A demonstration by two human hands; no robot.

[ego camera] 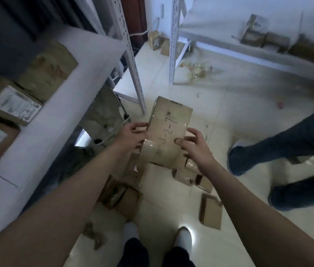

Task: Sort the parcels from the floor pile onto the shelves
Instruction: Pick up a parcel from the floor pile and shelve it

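I hold a flat brown cardboard parcel (166, 130) with "3-2-7" handwritten on its top, above the floor in the middle of the view. My left hand (133, 135) grips its left edge and my right hand (192, 143) grips its right edge, thumb on top. Below it the floor pile of small brown parcels (125, 195) lies around my feet, with one more parcel (211, 213) to the right. A white shelf (86, 60) at the left carries several labelled parcels (15, 105).
A second white shelf unit (248, 49) with several boxes stands at the back right. Its perforated upright posts (173, 45) reach the tiled floor. Another person's legs in dark trousers (287, 151) stand at the right. Scraps litter the floor (196, 70) beyond.
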